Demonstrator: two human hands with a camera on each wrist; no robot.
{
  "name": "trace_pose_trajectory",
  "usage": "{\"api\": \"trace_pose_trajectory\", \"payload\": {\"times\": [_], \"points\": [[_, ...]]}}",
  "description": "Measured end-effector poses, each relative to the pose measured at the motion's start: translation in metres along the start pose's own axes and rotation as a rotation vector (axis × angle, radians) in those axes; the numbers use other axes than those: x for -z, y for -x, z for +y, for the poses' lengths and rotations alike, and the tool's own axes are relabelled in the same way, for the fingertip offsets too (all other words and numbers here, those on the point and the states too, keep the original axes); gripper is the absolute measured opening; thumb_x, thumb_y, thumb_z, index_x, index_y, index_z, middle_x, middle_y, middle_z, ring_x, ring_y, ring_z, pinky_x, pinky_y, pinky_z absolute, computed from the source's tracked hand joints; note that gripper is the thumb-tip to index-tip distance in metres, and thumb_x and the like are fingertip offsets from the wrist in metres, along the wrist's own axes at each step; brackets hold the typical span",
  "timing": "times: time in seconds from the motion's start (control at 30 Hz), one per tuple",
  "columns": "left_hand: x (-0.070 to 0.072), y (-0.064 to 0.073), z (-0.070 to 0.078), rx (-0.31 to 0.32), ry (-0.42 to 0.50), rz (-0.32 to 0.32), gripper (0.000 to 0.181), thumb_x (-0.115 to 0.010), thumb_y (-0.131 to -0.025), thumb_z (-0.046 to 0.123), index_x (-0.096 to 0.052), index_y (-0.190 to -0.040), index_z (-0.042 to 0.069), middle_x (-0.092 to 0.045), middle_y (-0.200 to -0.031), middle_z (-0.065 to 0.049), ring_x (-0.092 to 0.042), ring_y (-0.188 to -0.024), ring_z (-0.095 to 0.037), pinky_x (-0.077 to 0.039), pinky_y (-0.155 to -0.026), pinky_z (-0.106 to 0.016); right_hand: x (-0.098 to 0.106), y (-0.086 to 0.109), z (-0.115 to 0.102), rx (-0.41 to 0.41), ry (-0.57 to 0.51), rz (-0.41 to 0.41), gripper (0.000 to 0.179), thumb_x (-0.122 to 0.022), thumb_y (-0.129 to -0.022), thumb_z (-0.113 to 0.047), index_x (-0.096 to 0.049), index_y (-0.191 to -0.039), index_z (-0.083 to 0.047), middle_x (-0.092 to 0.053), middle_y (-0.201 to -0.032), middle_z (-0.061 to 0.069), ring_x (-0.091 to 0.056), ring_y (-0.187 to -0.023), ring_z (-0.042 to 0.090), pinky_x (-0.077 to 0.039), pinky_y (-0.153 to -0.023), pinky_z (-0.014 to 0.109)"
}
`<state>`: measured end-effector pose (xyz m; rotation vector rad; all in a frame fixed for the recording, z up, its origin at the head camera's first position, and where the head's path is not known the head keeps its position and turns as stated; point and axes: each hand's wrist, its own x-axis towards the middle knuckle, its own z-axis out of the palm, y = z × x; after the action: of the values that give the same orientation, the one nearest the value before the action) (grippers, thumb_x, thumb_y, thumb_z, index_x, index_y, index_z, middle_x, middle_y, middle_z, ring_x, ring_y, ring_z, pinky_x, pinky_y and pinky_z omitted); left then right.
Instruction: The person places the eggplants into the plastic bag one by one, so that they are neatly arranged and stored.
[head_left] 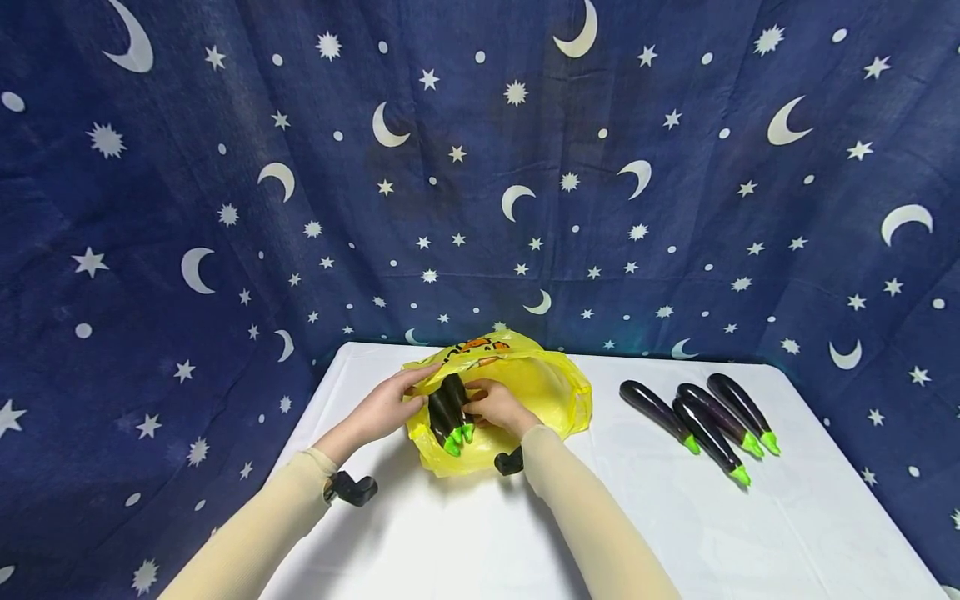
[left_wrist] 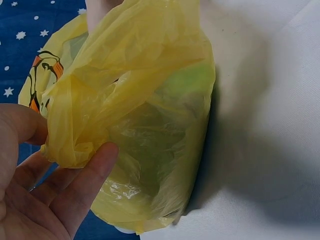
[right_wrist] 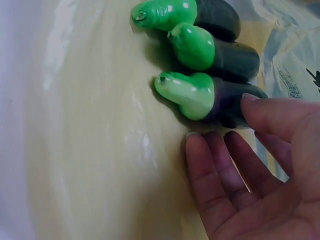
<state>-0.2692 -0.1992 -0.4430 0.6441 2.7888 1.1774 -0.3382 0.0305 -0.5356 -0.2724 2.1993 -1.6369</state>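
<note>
A yellow plastic bag (head_left: 528, 387) lies on its side with its mouth facing me. At its left edge my left hand (head_left: 386, 406) pinches the bunched plastic; the left wrist view shows this hand (left_wrist: 55, 185) with the bag (left_wrist: 150, 145) between thumb and fingers. Inside lie glossy dark eggplants (head_left: 444, 417) with green stems towards me, three of them in the right wrist view. My right hand (head_left: 497, 406) reaches into the mouth. Up close, the right hand's (right_wrist: 260, 170) thumb tip touches the nearest eggplant (right_wrist: 232, 102), its other fingers loosely spread beside it.
Several more eggplants (head_left: 656, 412) lie on the right part of the white table (head_left: 450, 542), stems towards me. A blue curtain (head_left: 480, 208) with moons and stars hangs behind the table and along both sides. Both wrists carry small black cameras.
</note>
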Motion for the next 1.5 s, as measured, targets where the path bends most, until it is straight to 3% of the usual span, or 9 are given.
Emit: {"api": "trace_pose_trajectory", "payload": {"times": [0.2, 0.57, 0.87, 1.2, 1.5], "points": [[-0.001, -0.001, -0.001, -0.022, 0.0, 0.009, 0.059, -0.059, -0.097, 0.002, -0.048, -0.154, 0.012, -0.048, -0.155, -0.009, -0.043, -0.141, -0.032, -0.039, -0.112, -0.053, 0.009, 0.007, -0.005, 0.024, -0.004, -0.014, 0.057, -0.069, -0.088, 0.001, -0.054, -0.143, 0.004, -0.064, -0.115, 0.02, -0.064, -0.083, 0.027, -0.06, -0.076, 0.041], [-0.007, -0.001, 0.001, 0.03, -0.008, 0.019, 0.057, -0.06, -0.099, 0.007, -0.049, -0.154, 0.014, -0.049, -0.154, -0.009, -0.05, -0.134, -0.03, -0.043, -0.109, -0.05, 0.031, 0.025, -0.004, 0.089, 0.084, -0.046, 0.058, -0.068, -0.092, -0.005, -0.05, -0.147, 0.003, -0.061, -0.129, 0.025, -0.065, -0.103, 0.028, -0.058, -0.084, 0.047], [-0.012, -0.002, 0.001, 0.051, 0.003, 0.028, 0.059, -0.068, -0.098, 0.015, -0.049, -0.154, 0.02, -0.049, -0.154, -0.006, -0.051, -0.134, -0.029, -0.044, -0.109, -0.05, 0.057, 0.056, 0.0, 0.162, 0.23, -0.077, 0.062, -0.073, -0.091, -0.011, -0.051, -0.148, -0.002, -0.061, -0.13, 0.022, -0.063, -0.099, 0.024, -0.057, -0.077, 0.036], [-0.013, -0.001, -0.001, 0.067, -0.014, 0.014, 0.063, -0.068, -0.096, 0.009, -0.049, -0.155, 0.02, -0.049, -0.154, -0.007, -0.053, -0.131, -0.03, -0.045, -0.108, -0.051, 0.08, 0.092, 0.001, 0.193, 0.249, -0.086, 0.058, -0.072, -0.092, -0.012, -0.054, -0.147, -0.007, -0.062, -0.129, 0.023, -0.063, -0.102, 0.024, -0.055, -0.081, 0.033], [-0.013, -0.001, -0.002, 0.033, -0.022, 0.009, 0.061, -0.063, -0.097, 0.005, -0.048, -0.155, 0.019, -0.049, -0.154, -0.008, -0.049, -0.136, -0.03, -0.043, -0.109, -0.052, 0.108, 0.117, 0.015, 0.196, 0.255, -0.053, 0.057, -0.071, -0.093, -0.011, -0.053, -0.148, -0.005, -0.062, -0.129, 0.021, -0.062, -0.107, 0.027, -0.054, -0.086, 0.036]]}}
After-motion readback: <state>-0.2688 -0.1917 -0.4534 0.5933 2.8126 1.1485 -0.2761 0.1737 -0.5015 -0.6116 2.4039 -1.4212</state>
